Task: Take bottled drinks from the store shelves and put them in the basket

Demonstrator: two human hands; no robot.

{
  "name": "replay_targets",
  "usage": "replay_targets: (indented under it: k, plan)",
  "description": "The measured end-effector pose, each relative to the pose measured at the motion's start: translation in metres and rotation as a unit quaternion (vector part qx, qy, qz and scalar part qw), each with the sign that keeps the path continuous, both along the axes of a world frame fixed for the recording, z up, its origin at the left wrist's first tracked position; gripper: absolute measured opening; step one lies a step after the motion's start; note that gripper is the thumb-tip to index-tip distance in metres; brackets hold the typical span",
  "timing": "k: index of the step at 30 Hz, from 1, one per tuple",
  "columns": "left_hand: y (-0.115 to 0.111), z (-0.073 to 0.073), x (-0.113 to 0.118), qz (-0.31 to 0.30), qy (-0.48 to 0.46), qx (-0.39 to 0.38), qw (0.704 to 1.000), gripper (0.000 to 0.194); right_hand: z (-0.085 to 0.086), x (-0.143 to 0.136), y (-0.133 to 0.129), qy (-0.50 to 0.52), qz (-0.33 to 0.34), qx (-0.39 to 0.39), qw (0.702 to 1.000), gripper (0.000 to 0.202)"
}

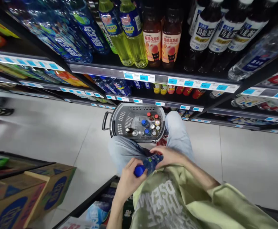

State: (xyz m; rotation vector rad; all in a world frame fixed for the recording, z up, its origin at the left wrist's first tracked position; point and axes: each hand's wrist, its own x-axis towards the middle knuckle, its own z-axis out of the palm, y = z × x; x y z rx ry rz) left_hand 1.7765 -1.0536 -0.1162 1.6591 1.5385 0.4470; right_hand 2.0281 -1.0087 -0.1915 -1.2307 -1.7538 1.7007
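A blue bottle with a blue cap [150, 163] lies across my lap, held in both hands. The fingers of my left hand [132, 175] wrap round its cap end. My right hand [169, 156] grips the bottle near its base. Beyond my knees a grey basket [116, 116] stands on the floor. Inside it, mostly at its right side, are several bottles; two blue caps [145, 122] and red caps [149, 114] show among them.
Shelves [158, 77] of drinks cross the view ahead, with yellow-green bottles [135, 41], peach tea bottles [171, 46] and dark tea bottles [203, 30]. Cardboard boxes [55, 187] stand at the lower left. A person's shoe [0, 111] shows at the far left.
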Motion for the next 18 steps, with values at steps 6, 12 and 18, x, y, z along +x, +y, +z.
replay_targets:
  k: [6, 12, 18]
  plan:
    - [0.028, -0.001, -0.029, 0.244, 0.009, -0.058, 0.968, 0.028, -0.046, 0.098, 0.036, -0.262, -0.207, 0.183, 0.925, 0.05]
    - [0.12, -0.045, -0.039, 0.283, 0.088, 0.014, 0.955, 0.032, -0.094, 0.116, 0.048, -0.342, -0.248, 0.119, 0.899, 0.097]
    - [0.212, -0.147, -0.051, 0.223, 0.176, -0.023, 0.959, 0.025, -0.093, 0.109, 0.054, -0.363, -0.281, 0.097, 0.883, 0.103]
